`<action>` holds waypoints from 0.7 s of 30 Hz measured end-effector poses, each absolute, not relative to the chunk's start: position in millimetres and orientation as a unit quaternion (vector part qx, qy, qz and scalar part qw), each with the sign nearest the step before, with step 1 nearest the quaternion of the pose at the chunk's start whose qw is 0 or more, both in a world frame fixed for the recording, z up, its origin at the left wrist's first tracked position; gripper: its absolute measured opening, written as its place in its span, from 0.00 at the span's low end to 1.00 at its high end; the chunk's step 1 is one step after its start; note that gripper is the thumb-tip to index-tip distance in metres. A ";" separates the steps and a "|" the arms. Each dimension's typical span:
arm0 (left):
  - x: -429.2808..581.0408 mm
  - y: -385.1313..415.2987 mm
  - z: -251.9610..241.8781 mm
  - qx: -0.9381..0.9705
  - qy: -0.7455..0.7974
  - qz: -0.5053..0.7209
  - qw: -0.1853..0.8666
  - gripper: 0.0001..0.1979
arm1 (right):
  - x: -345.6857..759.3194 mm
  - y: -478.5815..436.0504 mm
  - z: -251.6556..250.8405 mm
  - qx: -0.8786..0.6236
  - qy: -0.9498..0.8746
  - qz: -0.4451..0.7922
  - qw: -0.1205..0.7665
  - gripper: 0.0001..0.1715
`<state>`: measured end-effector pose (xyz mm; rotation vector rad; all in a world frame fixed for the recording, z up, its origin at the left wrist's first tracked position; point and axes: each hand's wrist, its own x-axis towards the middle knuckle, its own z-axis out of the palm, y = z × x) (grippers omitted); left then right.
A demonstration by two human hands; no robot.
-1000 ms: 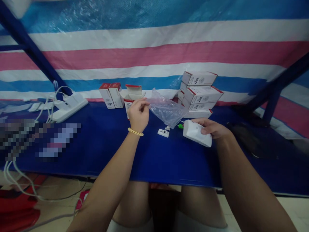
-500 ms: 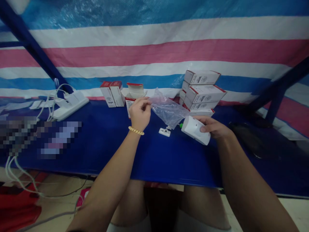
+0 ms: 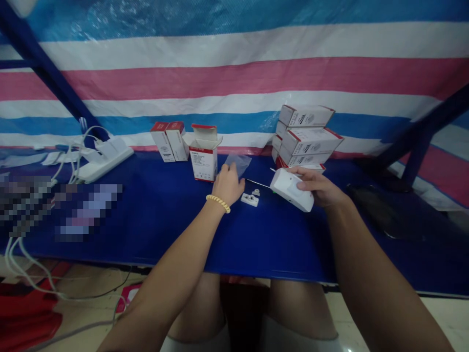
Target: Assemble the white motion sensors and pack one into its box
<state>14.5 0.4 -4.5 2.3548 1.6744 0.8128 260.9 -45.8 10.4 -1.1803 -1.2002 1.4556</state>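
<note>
My right hand grips a white plastic detector, thumb on its front, holding it tilted above the table. Fingers apart, my left hand rests low over the table at the near edge of a crumpled clear plastic bag. A small white bracket lies just right of that hand, with a smaller white piece behind it. A thin metal shaft, like a screwdriver's, runs toward the detector; a bit of green shows under the detector, the rest hidden.
An opened red and white box stands behind my left hand, beside two closed boxes. Several similar boxes are stacked at the back right. A white power strip with cables lies left; a dark object lies right.
My left hand has come down and to the right, bringing the plastic bag onto the table, where it now lies crumpled. The detector has shifted slightly left and up in my right hand.
</note>
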 end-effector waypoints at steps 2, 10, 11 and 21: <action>13.1 -1.1 -1.8 0.826 0.491 0.252 0.113 0.25 | 263.0 -47.1 11.0 -0.471 -0.495 0.607 0.405 0.29; 22.2 -9.3 -8.8 0.908 0.398 0.083 0.100 0.24 | 257.7 -52.3 23.3 -0.460 -0.591 0.640 0.173 0.29; 24.0 -8.4 -10.6 0.898 0.423 0.087 0.087 0.22 | 253.3 -52.1 24.0 -0.462 -0.605 0.628 0.163 0.30; 19.8 14.6 -19.2 0.779 0.589 0.206 0.064 0.20 | 206.9 -45.3 6.4 -0.490 -0.699 0.482 0.198 0.32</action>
